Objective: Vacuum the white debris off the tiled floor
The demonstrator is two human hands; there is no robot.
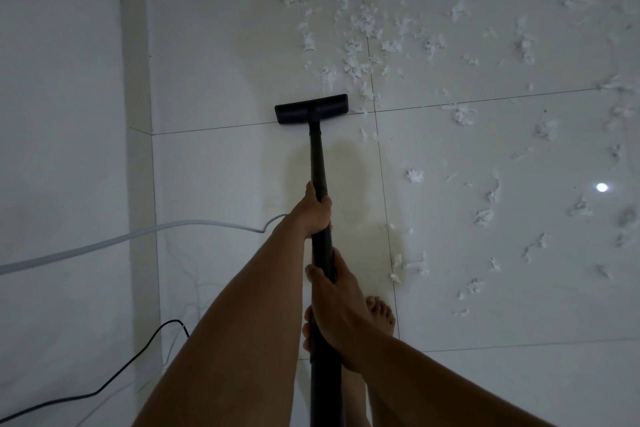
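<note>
Left hand [317,215] wraps tube [320,163] high | right hand [334,305] grips it lower | nozzle [311,109] on tiles [221,45], scraps [362,24] just beside

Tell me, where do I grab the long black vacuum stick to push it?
Grab the black tube, not the flat head on the floor. It is thin and round, so fingers wrap right round it, and it slants up toward you, so come from above at its near end. The left hand grips farther down and the right hand nearer the body, probably steadiest.
</note>
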